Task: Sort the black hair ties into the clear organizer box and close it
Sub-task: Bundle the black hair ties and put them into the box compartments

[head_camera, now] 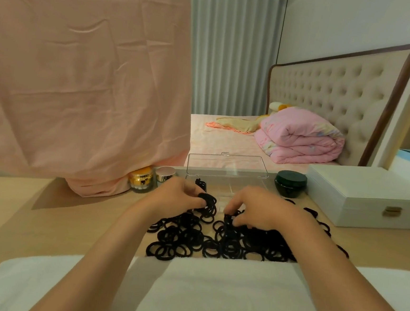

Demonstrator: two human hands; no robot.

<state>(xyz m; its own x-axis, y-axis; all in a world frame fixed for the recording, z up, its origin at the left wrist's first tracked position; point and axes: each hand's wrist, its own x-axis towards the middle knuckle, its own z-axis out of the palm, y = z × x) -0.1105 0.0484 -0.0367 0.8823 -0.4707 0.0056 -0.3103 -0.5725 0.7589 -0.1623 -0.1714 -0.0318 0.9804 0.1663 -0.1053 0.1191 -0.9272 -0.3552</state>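
A heap of black hair ties (216, 240) covers the wooden desk in front of me. Just beyond it sits the clear organizer box (223, 186), its lid (228, 164) standing upright; a few ties (201, 182) lie in its left compartment. My left hand (178, 195) holds a stacked bunch of ties (208, 202) at the box's front edge. My right hand (258, 209) rests on the heap with curled fingers, pinching a tie (228, 218).
Two cosmetic jars (142, 179) stand left of the box and a dark green jar (290, 185) to its right. A white latched case (369, 197) fills the right side. Pink cloth (81, 82) hangs at left. A white towel (211, 292) lies nearest me.
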